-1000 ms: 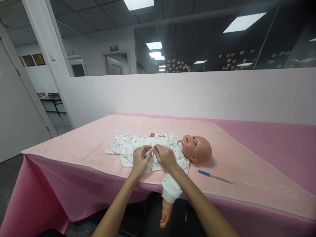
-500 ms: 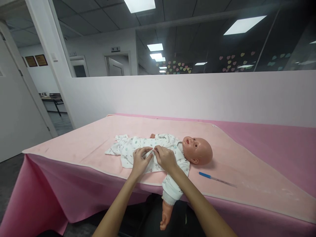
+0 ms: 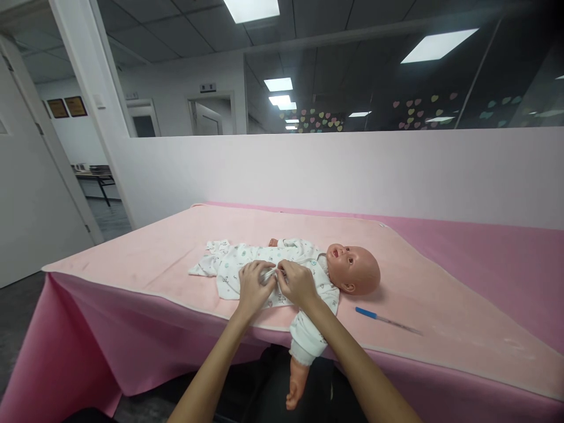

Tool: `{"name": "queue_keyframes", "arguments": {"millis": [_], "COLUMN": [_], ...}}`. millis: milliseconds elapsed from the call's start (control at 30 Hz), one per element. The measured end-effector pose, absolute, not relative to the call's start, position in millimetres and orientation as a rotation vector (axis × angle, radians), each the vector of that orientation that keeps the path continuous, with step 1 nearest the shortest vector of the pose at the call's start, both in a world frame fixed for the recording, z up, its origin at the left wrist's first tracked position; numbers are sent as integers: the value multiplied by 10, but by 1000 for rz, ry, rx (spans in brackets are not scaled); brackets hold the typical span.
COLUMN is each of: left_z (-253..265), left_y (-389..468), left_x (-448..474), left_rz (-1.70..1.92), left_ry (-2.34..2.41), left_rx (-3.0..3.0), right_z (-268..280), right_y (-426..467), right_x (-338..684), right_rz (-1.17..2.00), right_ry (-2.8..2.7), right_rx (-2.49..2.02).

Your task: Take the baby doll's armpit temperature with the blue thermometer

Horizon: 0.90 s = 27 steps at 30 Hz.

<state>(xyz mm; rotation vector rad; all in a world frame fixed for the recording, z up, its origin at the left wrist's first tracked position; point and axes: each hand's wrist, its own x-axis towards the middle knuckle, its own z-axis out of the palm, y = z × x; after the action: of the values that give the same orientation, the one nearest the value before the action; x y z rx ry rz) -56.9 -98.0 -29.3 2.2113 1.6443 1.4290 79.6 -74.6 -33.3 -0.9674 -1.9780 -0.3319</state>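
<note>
A baby doll [image 3: 355,269] lies on its back, its head to the right and one arm hanging over the table's front edge. It wears a white printed baby outfit [image 3: 229,282]. Over the doll's belly, my left hand [image 3: 255,285] pinches a fold of the white cloth between thumb and fingers. Close beside it, my right hand [image 3: 296,283] pinches the same garment, the fingertips of both hands nearly touching. Whether a tie or fastener lies between the fingertips is too small to make out.
A blue-handled thin stick-like tool [image 3: 366,313] lies right of the doll, near the front edge. A peach blanket [image 3: 158,241] covers the table over a pink cloth [image 3: 88,329] that drapes down in front. Behind stands a white half wall [image 3: 308,170] with glass above.
Both hands stay at the doll's belly, with only slight finger movement on the cloth. The doll and the blue-handled tool have not moved.
</note>
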Motion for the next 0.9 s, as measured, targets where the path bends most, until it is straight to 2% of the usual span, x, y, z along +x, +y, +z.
{"name": "queue_keyframes", "arguments": {"millis": [600, 900], "left_z": [-301, -317], "left_y": [-1000, -964], "left_x": [-544, -579], "left_rz": [1365, 1410], "left_ry": [1707, 1649], "left_rx": [2351, 2218], "right_z": [-332, -333], "right_y": [-743, -741], "right_x": [799, 805], "right_rz": [-279, -248], "right_ry": [-1994, -1990], "right_rx": [-996, -980]}}
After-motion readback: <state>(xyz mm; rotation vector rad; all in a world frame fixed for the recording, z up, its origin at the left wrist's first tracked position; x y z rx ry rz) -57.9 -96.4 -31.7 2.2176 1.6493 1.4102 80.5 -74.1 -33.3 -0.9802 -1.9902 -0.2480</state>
